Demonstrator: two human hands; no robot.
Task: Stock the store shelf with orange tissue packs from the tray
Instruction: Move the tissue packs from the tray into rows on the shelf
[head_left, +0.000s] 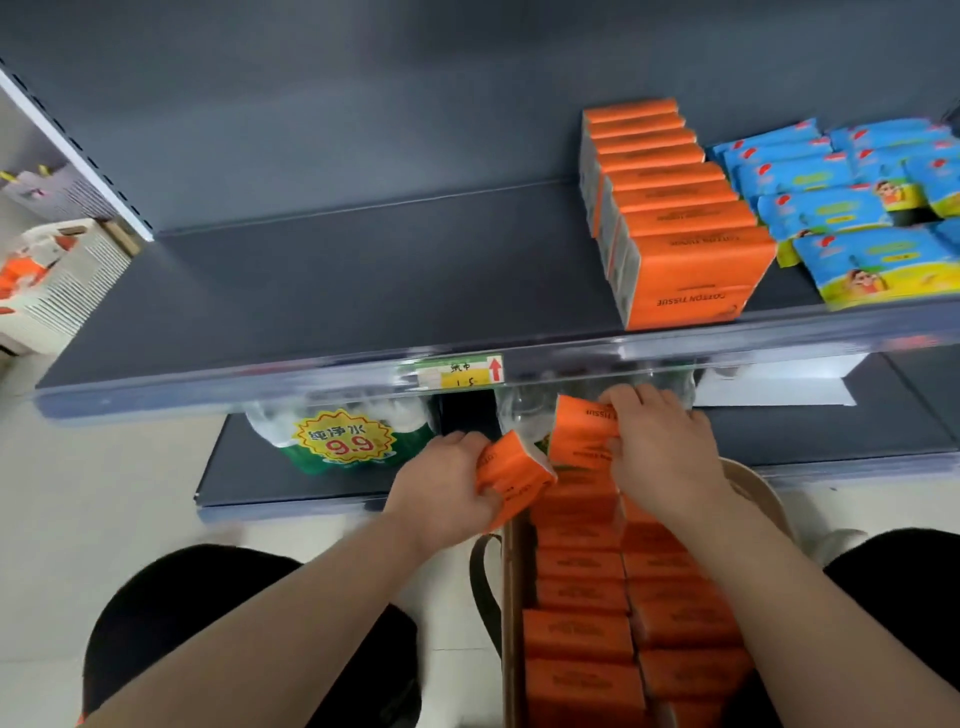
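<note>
Left hand: your left hand (441, 488) is gripping the left-hand pack (514, 478), fingers curled round its near end.
Right hand: your right hand (660, 447) is pinching the right-hand pack (582, 431), fingers curled over its right edge.
Pack location: you are holding both packs just above the far end of the tray (511, 597), where the tray stock (582, 634) is lying in two columns.
Target bearing: the shelf (337, 291) is lying up and ahead of both hands. The shelved row (680, 218) is standing almost directly above your right hand, making that hand the nearer one. Bare deck is showing left of the row.
Long axis: the shelved packs are standing on edge, long sides running across the shelf. The left-hand pack is lying tilted on a diagonal, so expect to be turning it level.
Clearance: the shelf's front rail (727, 338) is crossing just above your right hand.
Neighbour: blue packs (857, 208) are sitting just beside the row's right side.
Hidden: your hands are covering the tray's far end, your right forearm is covering its right wall, and the frame is cutting off its near end. Blur is smearing the print on the tray stock.
</note>
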